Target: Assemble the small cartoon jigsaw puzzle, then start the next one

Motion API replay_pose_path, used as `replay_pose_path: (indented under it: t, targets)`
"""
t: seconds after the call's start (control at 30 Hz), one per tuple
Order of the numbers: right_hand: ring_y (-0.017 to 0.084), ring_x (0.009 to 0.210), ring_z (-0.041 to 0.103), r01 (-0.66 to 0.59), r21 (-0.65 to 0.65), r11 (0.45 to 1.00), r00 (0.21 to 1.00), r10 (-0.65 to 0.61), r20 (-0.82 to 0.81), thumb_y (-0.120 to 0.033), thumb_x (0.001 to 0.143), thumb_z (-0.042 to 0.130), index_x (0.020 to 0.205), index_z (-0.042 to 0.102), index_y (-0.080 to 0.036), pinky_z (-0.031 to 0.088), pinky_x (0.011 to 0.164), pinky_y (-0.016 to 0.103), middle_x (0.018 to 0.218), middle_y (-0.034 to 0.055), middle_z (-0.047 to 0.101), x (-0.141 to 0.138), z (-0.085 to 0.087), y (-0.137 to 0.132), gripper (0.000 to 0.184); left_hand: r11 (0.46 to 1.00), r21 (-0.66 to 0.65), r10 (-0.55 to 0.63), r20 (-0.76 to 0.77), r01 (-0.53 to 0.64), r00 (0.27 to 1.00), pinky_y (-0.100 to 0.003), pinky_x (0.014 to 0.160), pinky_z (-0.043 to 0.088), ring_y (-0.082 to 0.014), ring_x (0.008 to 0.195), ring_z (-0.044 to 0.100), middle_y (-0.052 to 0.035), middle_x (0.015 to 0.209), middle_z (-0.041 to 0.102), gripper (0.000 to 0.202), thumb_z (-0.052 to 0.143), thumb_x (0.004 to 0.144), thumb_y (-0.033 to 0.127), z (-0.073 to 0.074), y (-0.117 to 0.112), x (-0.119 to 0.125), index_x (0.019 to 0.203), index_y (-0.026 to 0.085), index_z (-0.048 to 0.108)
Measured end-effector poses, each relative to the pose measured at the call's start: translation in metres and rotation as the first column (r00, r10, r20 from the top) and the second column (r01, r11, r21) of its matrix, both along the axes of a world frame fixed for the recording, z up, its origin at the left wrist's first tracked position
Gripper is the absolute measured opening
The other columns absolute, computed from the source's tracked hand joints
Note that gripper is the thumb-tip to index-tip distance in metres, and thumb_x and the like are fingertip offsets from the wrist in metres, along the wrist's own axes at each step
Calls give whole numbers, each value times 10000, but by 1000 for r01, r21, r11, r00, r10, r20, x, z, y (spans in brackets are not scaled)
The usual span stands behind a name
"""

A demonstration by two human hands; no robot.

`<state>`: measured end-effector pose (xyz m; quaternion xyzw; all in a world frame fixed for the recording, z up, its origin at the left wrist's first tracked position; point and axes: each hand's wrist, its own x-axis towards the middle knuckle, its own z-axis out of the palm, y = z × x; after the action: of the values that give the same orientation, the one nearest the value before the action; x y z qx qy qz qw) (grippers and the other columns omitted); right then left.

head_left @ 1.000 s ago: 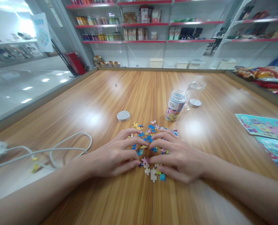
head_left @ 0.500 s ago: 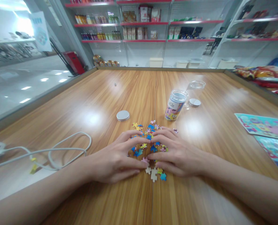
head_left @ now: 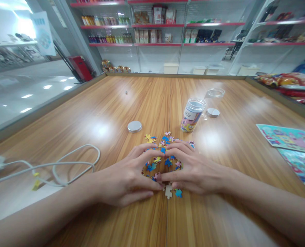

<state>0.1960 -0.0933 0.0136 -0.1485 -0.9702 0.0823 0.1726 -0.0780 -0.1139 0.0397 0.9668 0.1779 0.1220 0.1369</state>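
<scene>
Curving over the loose puzzle pieces [head_left: 168, 162], the left hand [head_left: 128, 175] and the right hand [head_left: 197, 169] form nearly a ring around the middle of the pile. The grip of both is loose, with the fingers spread and the thumbs apart from them; I see nothing clasped, but I cannot tell whether some fingertip presses on a piece. The lower fingers almost meet beside one pink piece [head_left: 156, 176]. A pale piece [head_left: 168, 191] and a bright blue piece [head_left: 178, 193] lie on the near side.

As I judge it, the step in hand is handling the scattered pieces with the fingertips. The next move seems to call for a light and exact touch, because the pieces are flat and partly overlap.

On the wooden surface [head_left: 139, 223], beyond the pile, are a silver lid [head_left: 134, 126] and an open jar [head_left: 191, 118] with a printed wrap. A clear container [head_left: 216, 92] is behind it, near another lid [head_left: 213, 112]. At the right lie two picture sheets [head_left: 288, 138], at the left a white cable [head_left: 99, 152]. Behind, red-edged shelves [head_left: 157, 25] carry bottles and packets.
</scene>
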Motion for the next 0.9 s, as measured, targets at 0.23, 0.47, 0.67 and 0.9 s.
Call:
replay_pose_path:
  t: [0.23,0.47,0.67,0.9]
  targets:
    - [296,1316,384,25,21,999,1000,-25,11,-409,965,596,1199,713,-329,295,1136,590,1323,113,491,-1,-1,0,274,1000,-8,-15,-5,15,1000,-627,1212,281,-365,1463,269,-102,1457,451,289,719,842,208,2,0,1,1111,309,747]
    - [291,1256,446,-6,6,1000,994,6,-113,-326,917,635,1178,692,-228,353,1100,565,1258,123,540,3,2,0,285,1000,-14,17,19,-17,1000,-611,1213,283,-349,1468,257,-126,1504,403,302,695,873,229,-3,0,1,1172,271,702]
    - [315,1248,446,-47,-73,996,996,41,-78,-322,814,696,1032,693,-202,359,1090,555,1201,113,540,5,4,0,248,997,-13,76,52,-76,996,-598,1207,304,-355,1449,273,-122,1463,438,209,695,889,245,-10,-3,5,1097,242,715]
    - [312,1227,453,-43,-74,996,997,38,-70,-354,856,663,1034,681,-203,368,1075,562,1189,117,547,4,2,1,234,989,18,147,109,-150,983,-558,1191,348,-322,1423,294,-115,1430,458,117,647,928,215,-17,-8,11,1029,220,706]
